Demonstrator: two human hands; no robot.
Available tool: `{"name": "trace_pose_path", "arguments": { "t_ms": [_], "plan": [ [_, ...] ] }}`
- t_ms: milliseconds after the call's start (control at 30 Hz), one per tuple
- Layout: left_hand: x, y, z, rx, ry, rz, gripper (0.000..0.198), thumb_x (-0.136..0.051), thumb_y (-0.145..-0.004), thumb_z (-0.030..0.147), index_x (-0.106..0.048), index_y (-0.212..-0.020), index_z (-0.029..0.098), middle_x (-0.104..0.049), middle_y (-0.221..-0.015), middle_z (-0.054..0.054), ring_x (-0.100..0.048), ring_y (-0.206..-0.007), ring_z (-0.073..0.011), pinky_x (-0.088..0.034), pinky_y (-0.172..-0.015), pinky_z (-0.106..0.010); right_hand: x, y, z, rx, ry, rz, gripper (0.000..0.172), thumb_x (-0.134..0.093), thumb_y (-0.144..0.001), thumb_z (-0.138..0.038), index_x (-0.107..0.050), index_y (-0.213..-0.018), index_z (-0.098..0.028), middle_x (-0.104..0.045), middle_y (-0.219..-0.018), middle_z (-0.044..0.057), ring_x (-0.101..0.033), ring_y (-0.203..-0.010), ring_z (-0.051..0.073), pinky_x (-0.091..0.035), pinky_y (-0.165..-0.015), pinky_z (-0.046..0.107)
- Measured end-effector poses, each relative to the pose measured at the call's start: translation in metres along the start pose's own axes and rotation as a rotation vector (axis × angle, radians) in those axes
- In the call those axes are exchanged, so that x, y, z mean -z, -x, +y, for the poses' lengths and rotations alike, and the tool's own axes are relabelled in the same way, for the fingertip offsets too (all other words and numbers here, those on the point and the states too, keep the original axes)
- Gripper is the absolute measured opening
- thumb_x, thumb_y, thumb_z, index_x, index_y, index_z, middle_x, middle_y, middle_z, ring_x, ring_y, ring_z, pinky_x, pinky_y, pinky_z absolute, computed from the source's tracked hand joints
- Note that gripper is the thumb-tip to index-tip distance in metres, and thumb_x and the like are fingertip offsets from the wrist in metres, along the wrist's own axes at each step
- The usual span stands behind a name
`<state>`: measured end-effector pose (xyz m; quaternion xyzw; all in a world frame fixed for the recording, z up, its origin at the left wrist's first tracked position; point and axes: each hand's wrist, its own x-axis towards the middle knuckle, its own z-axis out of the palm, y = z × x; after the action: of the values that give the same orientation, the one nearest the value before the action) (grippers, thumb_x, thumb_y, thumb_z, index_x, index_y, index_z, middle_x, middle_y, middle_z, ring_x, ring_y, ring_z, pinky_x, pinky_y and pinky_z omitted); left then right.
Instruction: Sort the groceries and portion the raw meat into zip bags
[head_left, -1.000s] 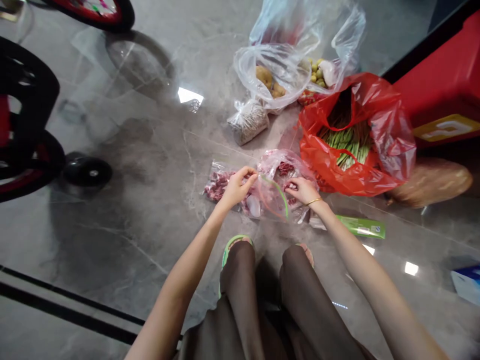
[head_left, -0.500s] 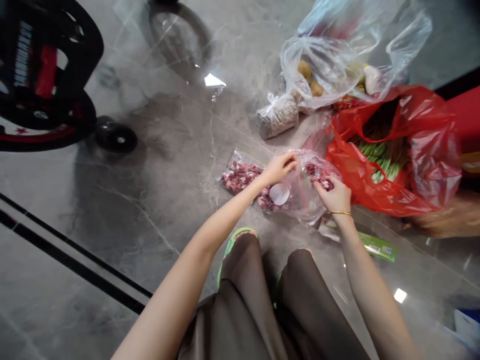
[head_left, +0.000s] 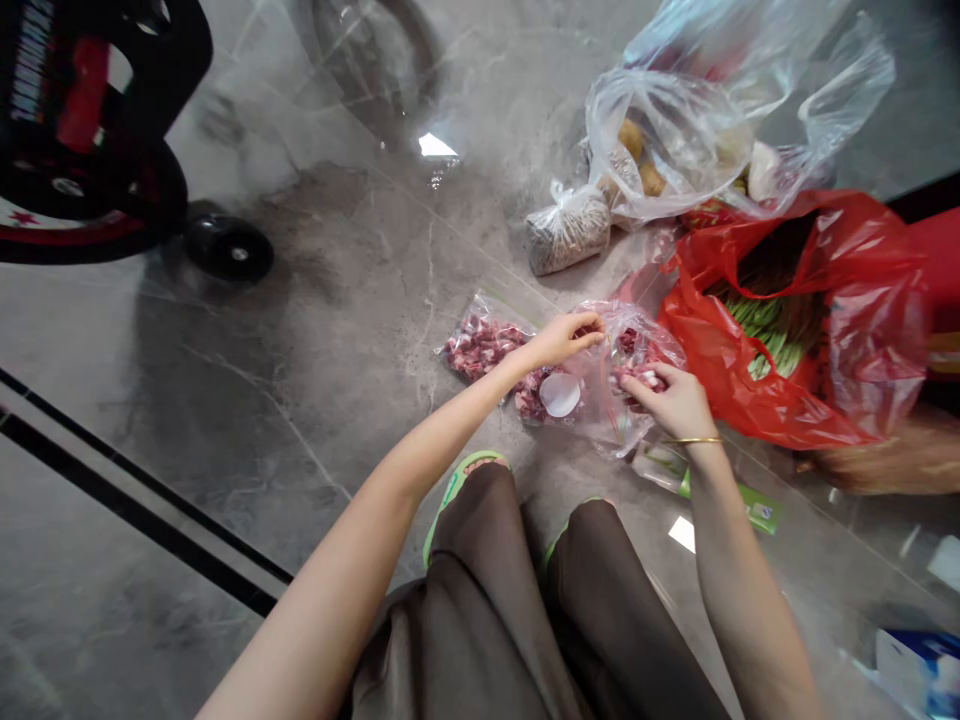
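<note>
My left hand (head_left: 568, 338) is closed, its fingertips pinching the upper edge of a clear zip bag (head_left: 600, 420). Chopped red meat (head_left: 531, 398) lies in the bag's left end, under a white oval label. My right hand (head_left: 679, 402) grips several pieces of raw meat (head_left: 643, 376) at the bag's mouth. Just behind it, a thin pinkish plastic bag (head_left: 664, 345) lies open with more meat in it. A second clear bag filled with chopped meat (head_left: 484, 342) rests flat on the floor, left of my left hand.
A red plastic bag (head_left: 874, 330) with green vegetables (head_left: 765, 330) stands at right. Behind are a clear carrier bag (head_left: 675, 115) of produce and a knotted bag (head_left: 568, 238). A green-and-clear packet (head_left: 757, 508) lies by my right wrist. A wheeled black-and-red object (head_left: 90, 150) is at far left.
My right hand has moved slightly left with the meat pieces, from the pinkish bag toward the zip bag's mouth. My left hand stays at the zip bag's edge. The view has shifted slightly.
</note>
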<state>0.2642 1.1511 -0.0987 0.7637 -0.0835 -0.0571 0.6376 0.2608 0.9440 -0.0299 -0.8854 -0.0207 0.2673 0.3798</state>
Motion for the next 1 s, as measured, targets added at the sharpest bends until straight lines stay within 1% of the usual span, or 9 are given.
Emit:
{"name": "trace_pose_path", "arguments": {
  "t_ms": [100, 233, 333, 467, 600, 667, 733, 833, 1000],
  "plan": [
    [0.002, 0.006, 0.0, 0.006, 0.027, -0.008, 0.014, -0.052, -0.085, 0.029, -0.056, -0.081, 0.016, -0.056, -0.077, -0.001, -0.051, -0.072, -0.0138, -0.042, -0.07, -0.026, -0.026, -0.003, -0.009, 0.091, 0.23, -0.042, 0.04, -0.065, -0.073, -0.048, -0.071, -0.094, -0.015, -0.071, -0.076, 0.007, -0.065, -0.068, 0.02, -0.052, -0.065, 0.029],
    [0.006, 0.015, 0.0, -0.011, 0.025, -0.004, 0.014, -0.051, -0.087, 0.028, -0.055, -0.081, 0.016, -0.057, -0.078, -0.001, -0.052, -0.074, -0.0139, -0.042, -0.071, -0.026, -0.046, -0.005, -0.015, 0.24, 0.347, -0.391, 0.042, -0.063, -0.077, -0.036, -0.065, -0.115, -0.017, -0.074, -0.091, 0.006, -0.067, -0.077, 0.02, -0.051, -0.072, 0.029],
    [0.009, 0.028, 0.009, -0.002, 0.042, -0.006, 0.015, -0.046, -0.09, 0.029, -0.053, -0.084, 0.016, -0.06, -0.079, -0.002, -0.054, -0.075, -0.0144, -0.043, -0.072, -0.026, -0.04, -0.002, -0.016, 0.259, 0.434, -0.612, 0.036, -0.062, -0.078, -0.034, -0.068, -0.11, -0.018, -0.074, -0.092, 0.005, -0.068, -0.081, 0.021, -0.051, -0.075, 0.029],
    [0.009, 0.067, 0.046, 0.003, -0.017, -0.003, 0.017, -0.045, -0.093, 0.029, -0.055, -0.087, 0.017, -0.063, -0.081, -0.002, -0.058, -0.075, -0.0137, -0.044, -0.072, -0.024, -0.022, 0.017, -0.017, 0.265, 0.559, -0.774, 0.022, -0.064, -0.074, -0.025, -0.075, -0.092, -0.022, -0.074, -0.082, 0.003, -0.069, -0.075, 0.022, -0.051, -0.071, 0.028],
    [0.001, 0.125, 0.084, -0.046, -0.128, 0.029, 0.013, -0.047, -0.092, 0.025, -0.058, -0.089, 0.02, -0.066, -0.083, -0.002, -0.061, -0.077, -0.0134, -0.046, -0.071, -0.023, -0.013, 0.046, -0.018, 0.377, 0.518, -0.561, 0.039, -0.069, -0.066, -0.017, -0.071, -0.104, -0.029, -0.073, -0.097, 0.002, -0.068, -0.088, 0.023, -0.051, -0.078, 0.029],
    [-0.003, 0.146, 0.083, -0.005, -0.154, 0.159, 0.012, -0.047, -0.092, 0.025, -0.058, -0.09, 0.02, -0.066, -0.084, -0.001, -0.062, -0.077, -0.013, -0.046, -0.071, -0.023, -0.012, 0.05, -0.02, 0.412, 0.464, -0.516, 0.037, -0.067, -0.071, -0.019, -0.07, -0.106, -0.029, -0.073, -0.1, 0.003, -0.068, -0.09, 0.022, -0.051, -0.08, 0.03],
    [-0.005, 0.153, 0.065, 0.104, -0.14, 0.342, 0.013, -0.048, -0.093, 0.029, -0.056, -0.088, 0.02, -0.064, -0.079, 0.0, -0.061, -0.07, -0.0112, -0.046, -0.066, -0.022, -0.013, 0.041, -0.023, 0.47, 0.347, -0.621, 0.03, -0.061, -0.078, -0.021, -0.07, -0.106, -0.026, -0.073, -0.099, 0.003, -0.068, -0.087, 0.02, -0.051, -0.079, 0.029],
    [0.0, 0.136, 0.022, 0.221, -0.015, 0.563, 0.021, -0.047, -0.093, 0.039, -0.051, -0.085, 0.019, -0.062, -0.073, 0.001, -0.056, -0.058, -0.0086, -0.044, -0.056, -0.02, -0.015, 0.007, -0.027, 0.515, 0.116, -0.591, 0.026, -0.051, -0.087, -0.028, -0.071, -0.101, -0.018, -0.073, -0.091, 0.004, -0.067, -0.08, 0.017, -0.05, -0.074, 0.027],
    [0.019, 0.081, -0.032, 0.224, 0.106, 0.645, 0.025, -0.049, -0.091, 0.044, -0.047, -0.087, 0.02, -0.063, -0.074, 0.001, -0.061, -0.06, -0.0093, -0.048, -0.059, -0.02, -0.013, -0.043, -0.015, 0.491, -0.152, 0.016, 0.033, -0.061, -0.081, -0.041, -0.067, -0.102, -0.016, -0.07, -0.098, 0.009, -0.065, -0.086, 0.018, -0.051, -0.078, 0.031]
  ]
}}
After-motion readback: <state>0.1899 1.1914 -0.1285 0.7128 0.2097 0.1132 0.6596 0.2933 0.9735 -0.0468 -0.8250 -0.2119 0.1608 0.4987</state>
